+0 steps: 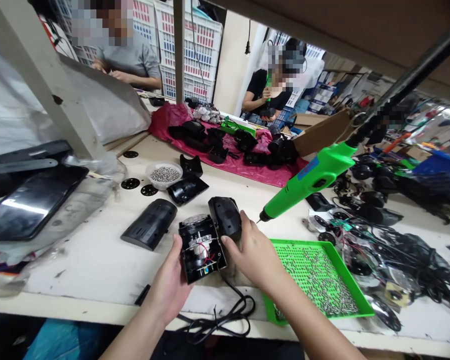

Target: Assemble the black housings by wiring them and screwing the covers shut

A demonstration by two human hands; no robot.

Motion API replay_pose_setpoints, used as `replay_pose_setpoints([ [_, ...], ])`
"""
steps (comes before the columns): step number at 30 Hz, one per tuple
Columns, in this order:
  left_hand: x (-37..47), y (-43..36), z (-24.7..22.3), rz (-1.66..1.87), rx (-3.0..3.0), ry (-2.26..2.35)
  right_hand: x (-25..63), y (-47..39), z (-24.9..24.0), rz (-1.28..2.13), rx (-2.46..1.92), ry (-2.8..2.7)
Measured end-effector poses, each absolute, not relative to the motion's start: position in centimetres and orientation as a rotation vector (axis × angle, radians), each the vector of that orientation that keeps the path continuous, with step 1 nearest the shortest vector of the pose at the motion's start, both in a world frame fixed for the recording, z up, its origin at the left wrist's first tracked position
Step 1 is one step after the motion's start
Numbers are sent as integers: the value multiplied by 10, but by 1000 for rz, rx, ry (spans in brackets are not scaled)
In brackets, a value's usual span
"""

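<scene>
My left hand grips an opened black device housing by its left side. Inside it show a clear round part, red wires and a white motor-like piece; a black cord trails from it onto the bench edge. My right hand has its thumb and fingers around a black cover shell, held close beside the housing's right edge. Another black cover shell lies to the left. Just above my right hand hangs a green electric screwdriver, its tip pointing down left.
A green tray of screws is at right, a white bowl of small metal parts behind. A phone lies left. Wired assemblies crowd the right; black parts cover pink sheeting. Two people sit across the bench.
</scene>
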State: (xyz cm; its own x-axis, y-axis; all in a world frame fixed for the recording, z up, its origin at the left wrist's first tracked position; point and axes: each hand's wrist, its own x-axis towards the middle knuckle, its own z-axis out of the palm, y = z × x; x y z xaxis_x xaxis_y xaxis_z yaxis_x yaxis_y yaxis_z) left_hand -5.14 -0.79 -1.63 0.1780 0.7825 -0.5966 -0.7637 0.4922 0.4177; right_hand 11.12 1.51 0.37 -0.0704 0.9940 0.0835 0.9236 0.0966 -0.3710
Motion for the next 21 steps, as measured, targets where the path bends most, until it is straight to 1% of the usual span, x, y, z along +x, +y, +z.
replay_pose_setpoints([
  [3,-51,-7,-17,1083,14,863,105,23,0,309,-1926,-2133],
  [5,-51,-6,-17,1061,13,868,104,24,-4,246,-1912,-2204],
  [7,-50,-5,-17,1026,7,891,105,22,-2,101,-1818,-2258],
  [9,-49,-4,-17,996,5,914,105,18,7,-5,-1618,-2312],
  [13,-48,-3,-15,996,27,927,99,12,31,54,-1266,-2528],
  [16,-48,-2,-14,988,29,958,94,12,35,96,-1245,-2581],
  [21,-50,-1,-15,983,30,970,95,12,24,145,-1255,-2524],
])
